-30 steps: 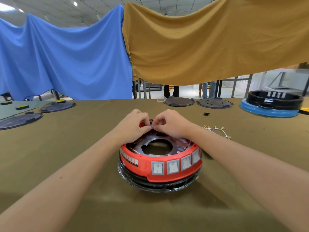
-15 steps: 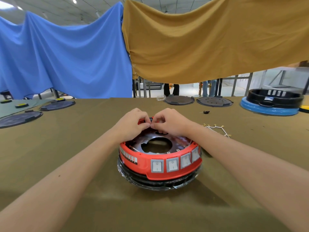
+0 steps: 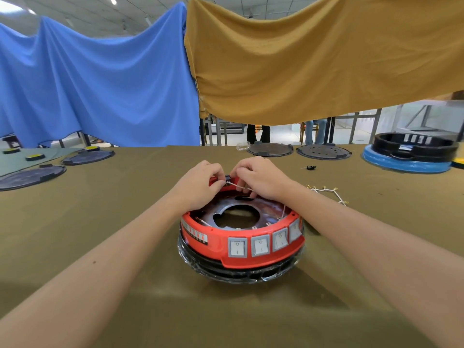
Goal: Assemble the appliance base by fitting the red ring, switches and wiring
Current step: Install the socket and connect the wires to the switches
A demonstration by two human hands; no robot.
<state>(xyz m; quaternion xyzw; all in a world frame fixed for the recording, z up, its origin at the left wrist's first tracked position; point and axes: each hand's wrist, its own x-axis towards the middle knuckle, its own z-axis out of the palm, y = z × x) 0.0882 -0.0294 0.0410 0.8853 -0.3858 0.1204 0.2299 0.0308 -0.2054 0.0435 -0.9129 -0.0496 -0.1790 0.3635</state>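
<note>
The appliance base [image 3: 241, 271] sits on the olive table, a black bottom wrapped in clear film with the red ring [image 3: 263, 257] on top. Several grey rocker switches [image 3: 261, 246] line the ring's front. Inside lies a dark metal plate [image 3: 266, 209] with a central hole. Both hands work at the ring's far rim. My left hand [image 3: 200, 183] pinches one end of a thin white wire [image 3: 238, 186] at the rim. My right hand [image 3: 261, 178] pinches the same wire a little further right. The wire's terminal is hidden by fingers.
A loose white wire harness [image 3: 329, 193] lies right of the base, and a small black part [image 3: 311, 167] sits beyond it. Dark round plates [image 3: 270, 149] rest at the far edge and at far left [image 3: 30, 174]. A black base on a blue-wrapped one [image 3: 411, 154] stands far right.
The hands have drawn slightly apart, and a short stretch of white wire now shows between them. The base has not moved.
</note>
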